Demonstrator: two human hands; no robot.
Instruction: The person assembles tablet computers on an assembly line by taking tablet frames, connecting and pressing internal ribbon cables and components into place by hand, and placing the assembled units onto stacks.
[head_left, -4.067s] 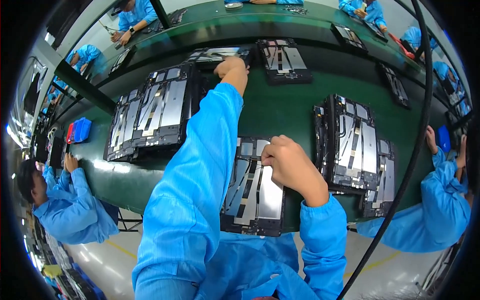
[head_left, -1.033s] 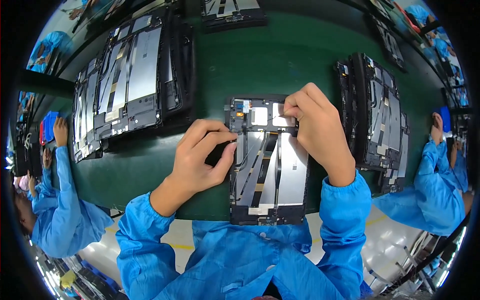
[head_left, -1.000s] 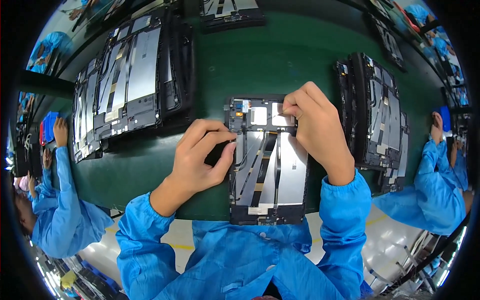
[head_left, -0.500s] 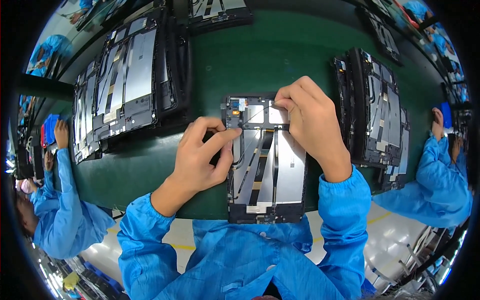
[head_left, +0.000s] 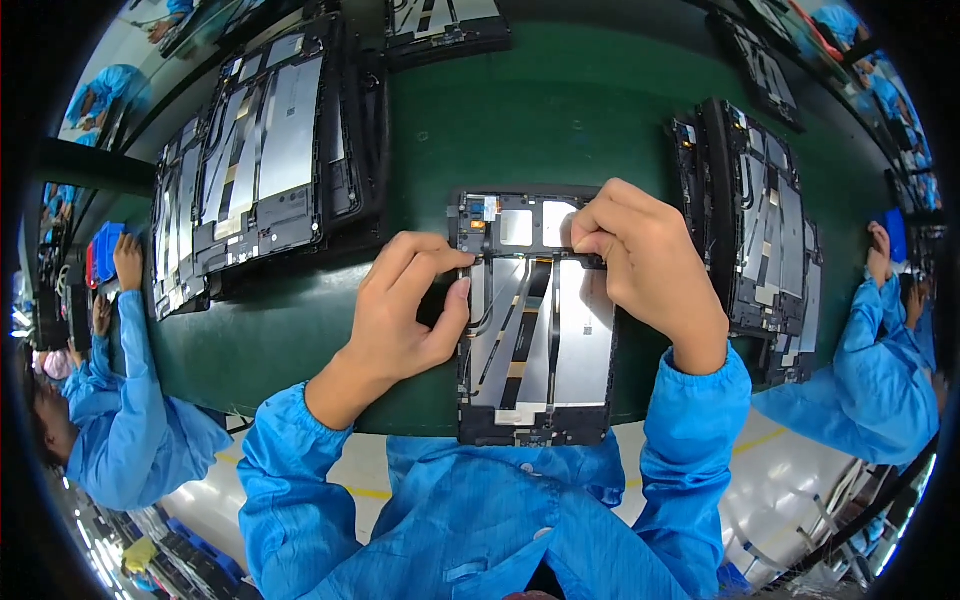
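Note:
An opened tablet chassis (head_left: 583, 350) with silver plates, flat ribbon cables and a black frame lies upright before me at the table's near edge. My left hand (head_left: 400, 310) is at its left side, index fingertip pressing on the frame near the upper crossbar. The left thumb stands apart from the index finger, and nothing is gripped between them. My right hand (head_left: 645, 255) pinches at the upper right of the chassis, over the crossbar below the two bright windows. In that pinch is a thin black cable, now mostly hidden by the fingers and hard to make out against the black bar.
Stacked tablet chassis (head_left: 265, 140) stand at the left, and another stack (head_left: 765, 220) at the right. One more chassis (head_left: 445, 25) lies at the far edge of the green table (head_left: 480, 120). People in blue smocks sit on both sides, a co-worker's hand (head_left: 128, 262) resting at far left.
My right hand has come down and slightly right, bringing the thin cable from a slanting line across the windows to the crossbar. My left index fingertip has shifted slightly left, to the frame's edge.

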